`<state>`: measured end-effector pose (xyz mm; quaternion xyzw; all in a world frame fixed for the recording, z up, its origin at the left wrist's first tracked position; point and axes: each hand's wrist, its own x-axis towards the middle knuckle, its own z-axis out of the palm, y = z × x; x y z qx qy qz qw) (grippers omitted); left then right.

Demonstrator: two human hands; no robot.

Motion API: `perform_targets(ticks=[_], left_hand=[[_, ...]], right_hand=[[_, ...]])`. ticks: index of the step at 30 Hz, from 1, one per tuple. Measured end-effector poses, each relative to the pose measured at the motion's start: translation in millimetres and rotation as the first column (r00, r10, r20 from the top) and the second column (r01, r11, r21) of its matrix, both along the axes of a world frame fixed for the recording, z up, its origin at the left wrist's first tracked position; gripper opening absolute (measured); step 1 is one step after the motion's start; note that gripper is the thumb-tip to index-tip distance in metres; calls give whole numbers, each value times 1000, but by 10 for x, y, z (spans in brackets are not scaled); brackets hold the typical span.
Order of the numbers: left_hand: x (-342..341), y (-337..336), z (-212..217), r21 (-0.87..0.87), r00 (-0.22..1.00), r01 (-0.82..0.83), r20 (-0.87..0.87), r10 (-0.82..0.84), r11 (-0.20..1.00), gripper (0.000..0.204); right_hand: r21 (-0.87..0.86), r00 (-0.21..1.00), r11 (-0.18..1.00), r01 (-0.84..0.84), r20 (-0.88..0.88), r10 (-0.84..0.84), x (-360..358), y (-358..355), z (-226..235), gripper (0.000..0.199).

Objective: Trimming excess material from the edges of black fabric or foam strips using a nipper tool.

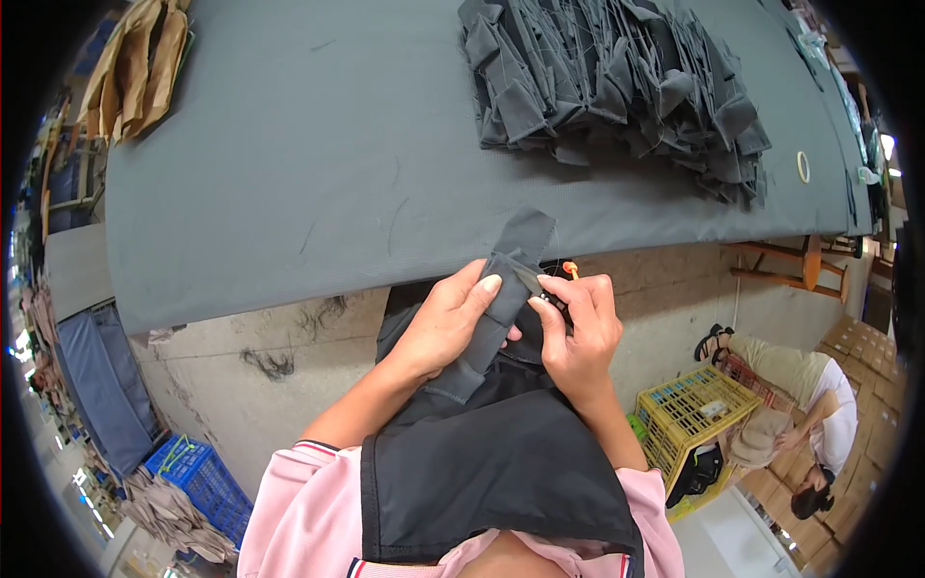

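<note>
Some of the grey cloth strip point(505, 302) hides behind the left hand point(445, 323).

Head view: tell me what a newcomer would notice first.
First, mid-picture, the left hand holds a dark gray fabric strip and the right hand pinches a small object beside it. Next comes the big heap of dark fabric on the table, upper right. Then a yellow crate stands out, lower right.

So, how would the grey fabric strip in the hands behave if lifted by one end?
The grey strip would probably droop, as it looks thin; its layered middle may be stiffer. Being flat, it seems unlikely to roll.
</note>
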<state>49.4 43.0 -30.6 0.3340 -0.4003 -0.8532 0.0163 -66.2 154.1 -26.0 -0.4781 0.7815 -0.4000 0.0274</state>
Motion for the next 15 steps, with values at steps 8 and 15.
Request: perform_targets(ticks=[8, 15], left_hand=[[-15, -7, -17, 8, 1000, 7, -12, -7, 1000, 30], [89, 51, -121, 135, 996, -17, -84, 29, 991, 36]], right_hand=[[-29, 918, 998, 60, 395, -43, -64, 19, 12, 21], [66, 715, 997, 39, 695, -74, 20, -38, -69, 19]])
